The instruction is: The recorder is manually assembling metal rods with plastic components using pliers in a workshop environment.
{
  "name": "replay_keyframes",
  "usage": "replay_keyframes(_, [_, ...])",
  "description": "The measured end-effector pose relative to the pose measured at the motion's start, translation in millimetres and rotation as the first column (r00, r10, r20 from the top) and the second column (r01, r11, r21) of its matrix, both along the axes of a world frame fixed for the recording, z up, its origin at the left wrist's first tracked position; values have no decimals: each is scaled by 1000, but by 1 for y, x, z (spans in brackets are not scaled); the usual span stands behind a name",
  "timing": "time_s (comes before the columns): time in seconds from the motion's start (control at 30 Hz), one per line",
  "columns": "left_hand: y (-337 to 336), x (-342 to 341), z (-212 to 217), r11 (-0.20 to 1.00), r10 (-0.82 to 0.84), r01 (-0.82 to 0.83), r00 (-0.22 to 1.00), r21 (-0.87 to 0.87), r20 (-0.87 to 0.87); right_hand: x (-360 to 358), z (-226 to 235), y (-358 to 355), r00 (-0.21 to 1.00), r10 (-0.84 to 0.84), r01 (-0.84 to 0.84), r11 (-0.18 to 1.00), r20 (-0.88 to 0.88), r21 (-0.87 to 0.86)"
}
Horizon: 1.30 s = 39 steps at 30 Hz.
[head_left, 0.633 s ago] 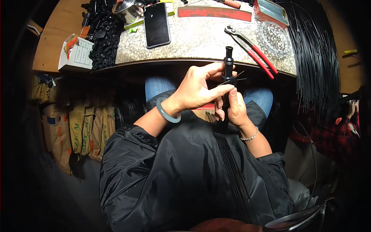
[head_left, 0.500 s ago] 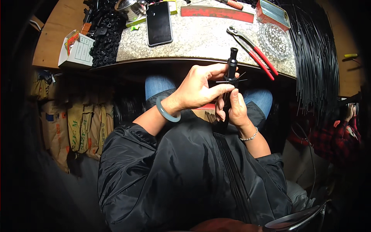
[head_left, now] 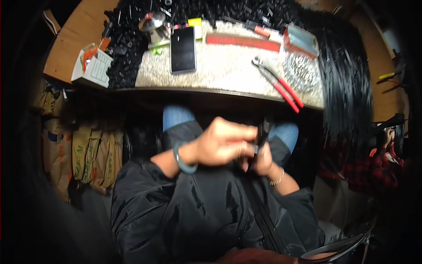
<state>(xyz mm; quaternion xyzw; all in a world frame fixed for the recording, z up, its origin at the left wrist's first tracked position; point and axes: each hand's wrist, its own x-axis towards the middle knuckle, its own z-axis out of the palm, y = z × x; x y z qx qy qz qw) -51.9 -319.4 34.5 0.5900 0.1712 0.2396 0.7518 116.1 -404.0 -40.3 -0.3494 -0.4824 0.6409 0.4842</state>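
Note:
Over my lap, my left hand (head_left: 222,143), with a bangle at the wrist, is closed with its fingers against a black cylindrical part (head_left: 264,129). Motion smears both the hand and the part. Just below the part, my right hand (head_left: 264,161), wearing a beaded bracelet, is closed around the top of a bundle of long thin black rods (head_left: 263,215). The rods trail down over my dark smock. How the part and rods meet is too blurred to see.
On the table lie red-handled pliers (head_left: 283,88), a phone (head_left: 183,50), a red strip (head_left: 241,41) and a glass dish (head_left: 302,72). Black rods (head_left: 347,83) hang over the right edge; small black parts (head_left: 127,57) are heaped at left. A person in plaid (head_left: 373,174) sits at right.
Both hands have come down toward my lap with the black part, which now tilts and blurs. The view has shifted, so the table sits lower in the picture.

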Motion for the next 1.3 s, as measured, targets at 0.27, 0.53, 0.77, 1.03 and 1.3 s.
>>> replay_keyframes(0.27, [23,20,-32,957,102,-20,957,-290,271,8,13,38,993,121,-120,986,-6,116])
replay_keyframes(0.53, [87,37,-49,888,3,242,847,-390,532,3,24,97,993,91,-73,977,-79,202])
replay_keyframes(0.77, [71,39,-30,899,113,73,913,-431,392,-13,18,86,943,-333,327,934,17,144])
replay_keyframes(1.03, [18,38,-17,682,605,-606,782,409,150,-35,7,90,701,-709,546,604,78,580])
replay_keyframes(1.3, [38,36,-27,767,599,-633,764,102,239,-39,6,71,761,-572,636,752,-307,174])
